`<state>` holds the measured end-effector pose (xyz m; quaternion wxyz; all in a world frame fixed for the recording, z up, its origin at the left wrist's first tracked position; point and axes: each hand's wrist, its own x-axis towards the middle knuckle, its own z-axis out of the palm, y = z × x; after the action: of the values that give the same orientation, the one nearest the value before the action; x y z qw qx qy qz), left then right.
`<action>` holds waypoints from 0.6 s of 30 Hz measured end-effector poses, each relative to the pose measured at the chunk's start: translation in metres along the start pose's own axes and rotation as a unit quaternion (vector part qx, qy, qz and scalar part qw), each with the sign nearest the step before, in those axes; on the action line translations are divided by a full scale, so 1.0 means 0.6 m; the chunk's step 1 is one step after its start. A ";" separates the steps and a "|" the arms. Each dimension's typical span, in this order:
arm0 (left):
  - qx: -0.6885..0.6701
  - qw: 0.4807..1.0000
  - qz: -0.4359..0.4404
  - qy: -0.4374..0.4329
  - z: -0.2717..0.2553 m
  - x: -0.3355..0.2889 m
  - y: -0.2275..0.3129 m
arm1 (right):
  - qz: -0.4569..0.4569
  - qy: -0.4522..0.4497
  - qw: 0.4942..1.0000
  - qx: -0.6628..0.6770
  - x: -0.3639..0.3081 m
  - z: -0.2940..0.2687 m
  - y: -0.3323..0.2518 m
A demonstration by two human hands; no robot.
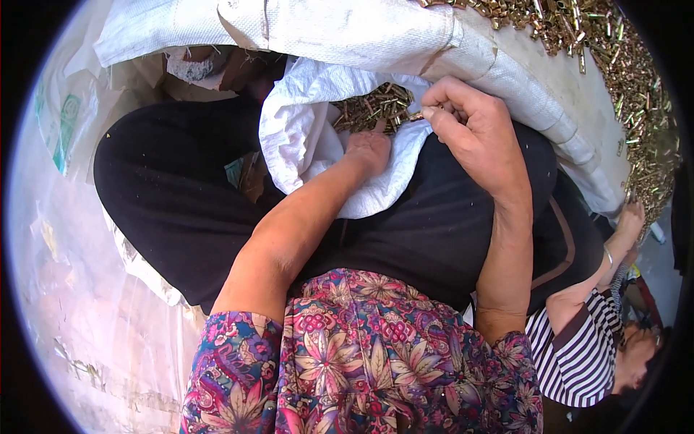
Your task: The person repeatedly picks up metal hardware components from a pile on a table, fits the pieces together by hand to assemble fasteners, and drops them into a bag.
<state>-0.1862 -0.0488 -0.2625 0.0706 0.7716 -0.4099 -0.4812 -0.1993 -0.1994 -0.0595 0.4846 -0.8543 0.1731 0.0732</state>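
Between my bent legs an open white woven sack (289,148) holds a heap of small brass-coloured metal pieces (372,105). My left hand (370,150) reaches over the sack's near rim, close to the heap. One finger of it shows stretched forward; the others are mostly hidden, so whether they hold a piece is unclear. At the sack's right rim my right hand (470,126) is closed in a pinch. A small brass-coloured metal piece (416,116) sticks out from between its thumb and fingertips, just above the sack's opening.
A thick rolled edge of white woven sheet (361,36) curves along the far side. Beyond it, many loose brass-coloured pieces (643,116) are spread at upper right. A co-worker's hand (631,217) touches them; striped clothing (578,362) shows below. Clear plastic sheeting (79,267) lies left.
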 end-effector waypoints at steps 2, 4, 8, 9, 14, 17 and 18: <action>0.018 1.000 -0.017 -0.007 0.002 0.005 -0.003 | -0.002 0.001 1.000 0.006 0.000 0.001 0.004; 0.035 0.999 -0.035 -0.014 0.005 0.009 -0.009 | -0.005 0.000 1.000 0.013 0.001 0.002 0.003; 0.013 0.999 -0.044 -0.017 0.002 0.002 -0.010 | 0.000 0.002 1.000 0.000 -0.002 -0.002 0.004; -0.005 0.999 -0.053 0.009 -0.001 -0.005 -0.013 | -0.003 0.002 1.000 0.001 0.000 -0.001 0.004; 0.015 0.995 -0.097 -0.015 0.019 0.005 -0.040 | -0.006 0.001 1.000 0.000 0.002 0.003 0.000; 0.018 0.997 -0.081 0.007 0.003 -0.003 -0.025 | -0.002 0.005 1.000 -0.002 0.001 0.000 -0.001; 0.018 0.997 -0.065 0.025 0.001 -0.004 -0.023 | 0.000 0.005 1.000 -0.003 0.001 -0.001 -0.003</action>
<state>-0.1792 -0.0376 -0.2680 0.0355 0.8096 -0.3657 -0.4578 -0.1981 -0.1994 -0.0582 0.4813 -0.8559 0.1758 0.0692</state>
